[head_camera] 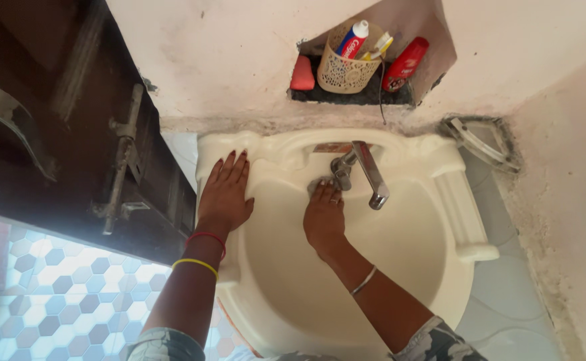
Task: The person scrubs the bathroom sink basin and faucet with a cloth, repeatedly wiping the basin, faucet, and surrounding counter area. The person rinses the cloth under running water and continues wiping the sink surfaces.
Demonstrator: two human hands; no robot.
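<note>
Right hand grasps a cloth beside the tap, whose spout points toward the person.

We rest our left hand flat on the left rim of the cream washbasin, while our right hand presses a grey cloth beside the metal tap.
</note>
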